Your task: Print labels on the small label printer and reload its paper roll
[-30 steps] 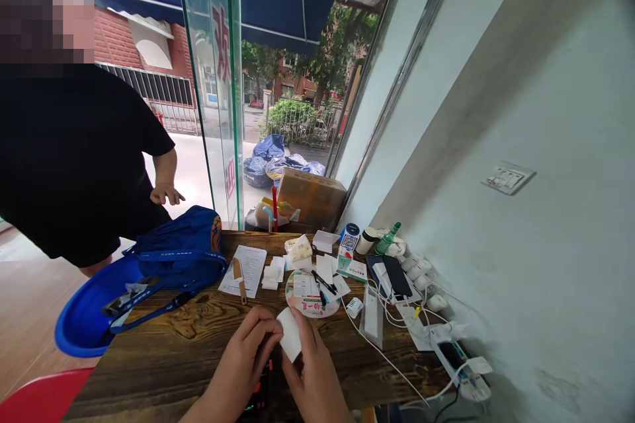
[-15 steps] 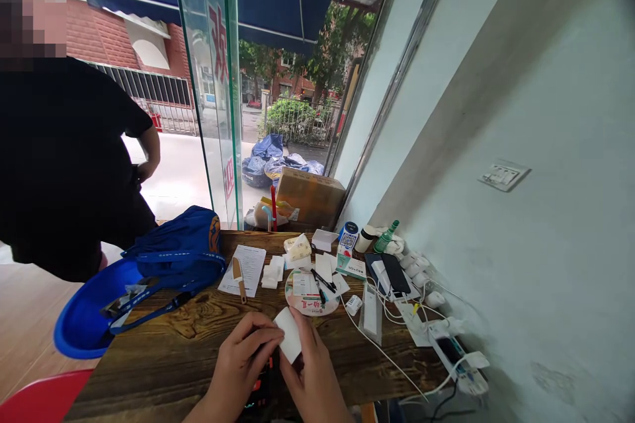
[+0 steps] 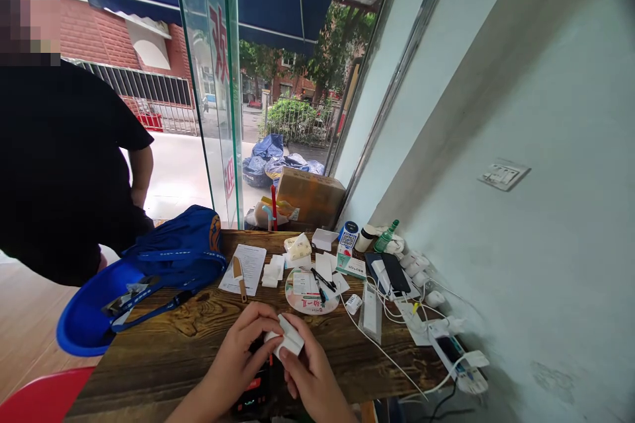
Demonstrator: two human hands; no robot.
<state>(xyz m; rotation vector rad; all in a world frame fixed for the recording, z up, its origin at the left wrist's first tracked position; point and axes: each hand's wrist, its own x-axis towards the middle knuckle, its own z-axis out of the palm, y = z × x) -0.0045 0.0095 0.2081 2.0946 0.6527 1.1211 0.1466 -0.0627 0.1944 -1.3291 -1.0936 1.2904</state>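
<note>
Between my two hands, just above the near part of the table, is a small folded white paper [image 3: 292,342]. My left hand [image 3: 251,346] pinches its left side with thumb and fingers. On the right, my right hand [image 3: 311,367] grips the other side, its thumb across the front face. Below the paper a dark device [image 3: 252,396] with lit red and green marks is partly hidden by my hands. Beyond my fingers lie a knife [image 3: 240,277] with a brown handle, on a printed sheet [image 3: 251,258], and a round fan-shaped card [image 3: 302,304] with black pens [image 3: 320,284] on it.
A blue bag [image 3: 183,244] sits at the table's left edge, over a blue basin [image 3: 74,330]. On the right are a phone [image 3: 394,272], white cables [image 3: 387,350] and a power strip [image 3: 461,363]. A person in black [image 3: 64,165] stands at left.
The white paper has turned in my hands and now shows creases and another face. My right thumb has come up onto its front. The person at left has shifted slightly.
</note>
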